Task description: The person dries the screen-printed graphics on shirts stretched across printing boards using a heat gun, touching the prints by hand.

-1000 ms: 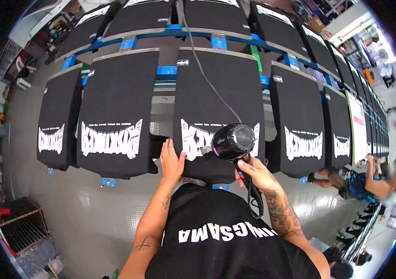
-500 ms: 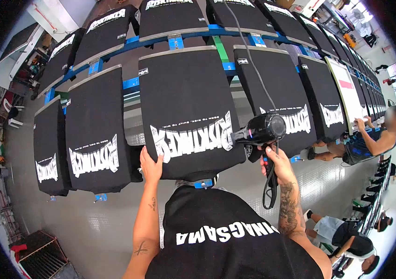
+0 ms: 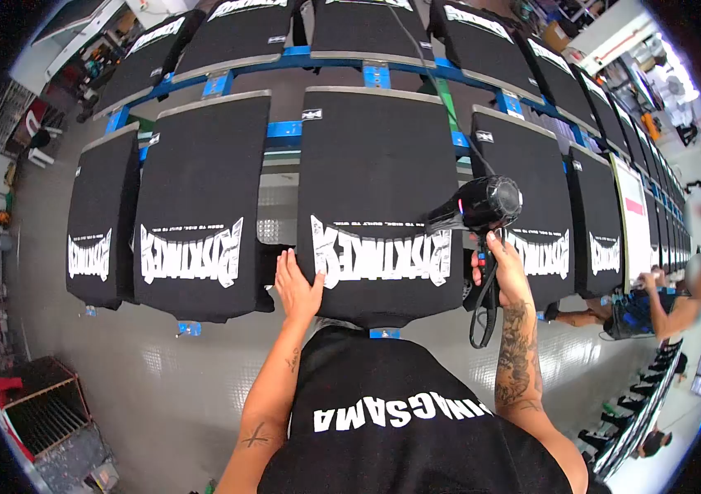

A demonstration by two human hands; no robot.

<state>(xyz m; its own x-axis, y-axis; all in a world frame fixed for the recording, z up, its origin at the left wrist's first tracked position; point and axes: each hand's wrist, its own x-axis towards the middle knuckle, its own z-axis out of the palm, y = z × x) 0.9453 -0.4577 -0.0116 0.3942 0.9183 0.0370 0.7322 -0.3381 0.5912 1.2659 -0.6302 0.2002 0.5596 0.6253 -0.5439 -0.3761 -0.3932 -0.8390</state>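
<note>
A black T-shirt (image 3: 379,169) is stretched over the flat board in front of me, with white lettering and a finer line of text across its lower part. My right hand (image 3: 503,267) grips a black hair dryer (image 3: 482,204) by its handle. The dryer's nozzle points left, over the right end of the lettering, and its cord runs up and away. Against the left edge of the shirt, beside the lettering, my left hand (image 3: 299,286) lies flat with its fingers stretched out.
Similar shirts on boards stand to the left (image 3: 202,173) and right (image 3: 523,181), with another row behind a blue rail (image 3: 284,132). At the right, a person (image 3: 655,305) holds a white framed screen (image 3: 634,214). A rusty metal rack (image 3: 41,403) stands at lower left.
The view has shifted, so the boards sit further right. The hair dryer has moved up slightly to the upper right part of the lettering. My left hand stays at the shirt's left edge.
</note>
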